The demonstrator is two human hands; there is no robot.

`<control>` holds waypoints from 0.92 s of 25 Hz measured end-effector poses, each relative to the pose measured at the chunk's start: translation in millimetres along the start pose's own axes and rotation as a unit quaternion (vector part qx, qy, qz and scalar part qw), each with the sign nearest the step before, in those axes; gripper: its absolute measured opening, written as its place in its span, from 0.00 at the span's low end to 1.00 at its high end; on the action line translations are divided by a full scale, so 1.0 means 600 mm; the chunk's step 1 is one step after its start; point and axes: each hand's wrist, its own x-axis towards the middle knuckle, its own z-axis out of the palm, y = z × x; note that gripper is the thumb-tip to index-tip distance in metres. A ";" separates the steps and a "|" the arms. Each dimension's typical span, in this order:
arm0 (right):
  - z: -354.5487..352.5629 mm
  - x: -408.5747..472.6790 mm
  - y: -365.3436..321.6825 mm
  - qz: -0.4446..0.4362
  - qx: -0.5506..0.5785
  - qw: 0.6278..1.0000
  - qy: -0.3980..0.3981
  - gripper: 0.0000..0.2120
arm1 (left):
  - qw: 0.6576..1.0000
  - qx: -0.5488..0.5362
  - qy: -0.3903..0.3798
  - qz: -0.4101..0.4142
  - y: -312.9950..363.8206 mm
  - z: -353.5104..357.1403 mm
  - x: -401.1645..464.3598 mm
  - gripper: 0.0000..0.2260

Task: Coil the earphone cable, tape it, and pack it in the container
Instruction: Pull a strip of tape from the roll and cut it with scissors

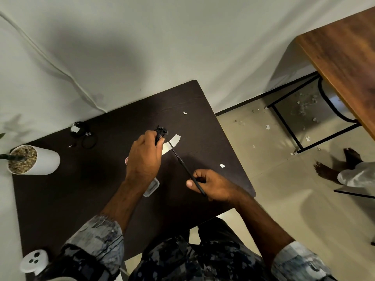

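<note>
My left hand point(145, 157) grips a coiled black earphone cable point(161, 131) above the dark table point(81, 189). A strip of white tape point(172, 144) hangs from the coil toward the right. My right hand point(209, 184) holds black scissors point(183, 165) whose blades reach the tape next to the coil. A small clear plastic container point(152, 187) lies on the table under my left wrist, partly hidden. A second black earphone bundle with a white tape band point(81, 130) lies at the table's far left.
A white pot with pebbles point(33, 160) stands at the table's left edge. A white controller point(34, 261) sits at the near left corner. Small white tape scraps point(222, 165) dot the table. A wooden table point(345, 57) and a person's bare feet point(334, 165) are at right.
</note>
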 end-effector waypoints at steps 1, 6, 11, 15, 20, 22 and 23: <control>0.001 0.000 0.001 -0.004 -0.002 1.000 0.000 0.21 | 1.000 0.000 0.000 0.001 -0.001 0.000 -0.001 0.14; 0.003 0.002 0.004 -0.014 -0.021 1.000 0.003 0.18 | 1.000 0.004 -0.002 -0.008 -0.006 0.001 -0.002 0.14; 0.005 0.006 0.015 -0.024 -0.033 0.998 0.047 0.21 | 1.000 -0.001 0.000 -0.017 -0.007 0.001 -0.005 0.14; 0.009 0.006 0.024 -0.037 -0.050 0.996 0.069 0.21 | 1.000 -0.015 -0.002 -0.026 -0.007 0.004 -0.009 0.13; 0.015 0.001 0.022 -0.035 -0.019 0.998 0.052 0.23 | 0.998 -0.058 -0.004 -0.015 -0.002 0.001 -0.012 0.15; 0.016 0.001 0.019 -0.031 -0.025 0.998 0.050 0.22 | 0.998 -0.068 -0.002 -0.012 -0.002 -0.001 -0.013 0.16; 0.015 0.001 0.018 -0.034 -0.030 0.998 0.051 0.21 | 0.997 -0.073 0.001 -0.011 -0.001 -0.003 -0.013 0.16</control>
